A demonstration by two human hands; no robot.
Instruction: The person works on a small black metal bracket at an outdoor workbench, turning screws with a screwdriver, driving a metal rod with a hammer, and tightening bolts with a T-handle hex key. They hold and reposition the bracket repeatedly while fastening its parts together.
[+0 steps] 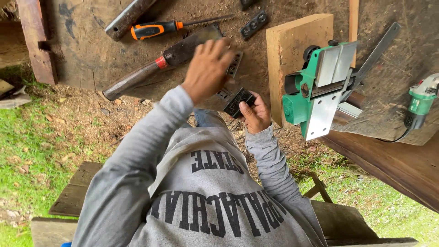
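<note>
Over a dusty wooden workbench (91, 50), I am watching two grey-sleeved arms working from the camera worn on the person's head. My view shows the right hand (257, 114) clenching around a small black slotted block (238, 102), holding it just off the bench's near edge. The left hand (208, 68) is hovering above the bench with fingers spread and nothing visibly gripped, covering part of a similar metal piece (234, 64) (its underside is hidden from me). Beside that hand a long chisel (160, 64) with a red ring is lying aslant, and an orange-handled screwdriver (157, 29) beyond it. To the right a green electric planer (315, 91) is sitting against a pale wood block (292, 45).
</note>
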